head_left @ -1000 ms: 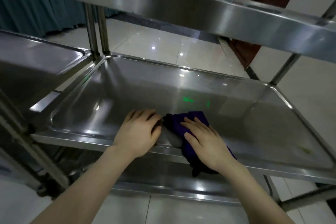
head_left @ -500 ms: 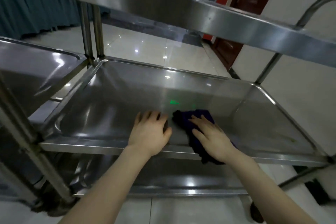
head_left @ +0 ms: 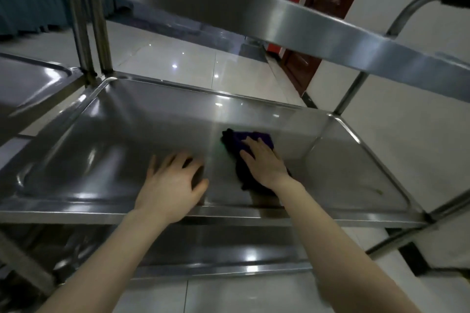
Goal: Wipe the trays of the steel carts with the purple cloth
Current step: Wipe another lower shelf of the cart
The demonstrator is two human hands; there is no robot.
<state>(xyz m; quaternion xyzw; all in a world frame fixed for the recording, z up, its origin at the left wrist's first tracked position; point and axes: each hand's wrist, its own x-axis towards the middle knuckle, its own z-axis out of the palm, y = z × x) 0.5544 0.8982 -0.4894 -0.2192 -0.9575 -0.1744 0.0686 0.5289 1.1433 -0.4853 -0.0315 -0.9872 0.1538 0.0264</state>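
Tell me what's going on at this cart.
A person is wiping the middle tray of a steel cart. The right hand lies flat on the purple cloth, pressing it against the tray floor near its centre. The left hand rests with fingers spread on the bare steel beside it and holds nothing. Another cart's tray stands at the left, untouched.

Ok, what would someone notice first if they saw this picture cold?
A shiny stainless steel tray fills the middle of the view. On it the right hand presses flat on a crumpled dark purple cloth near the centre, and the left hand rests spread on bare metal beside it. A broad steel upper shelf cuts across the top.
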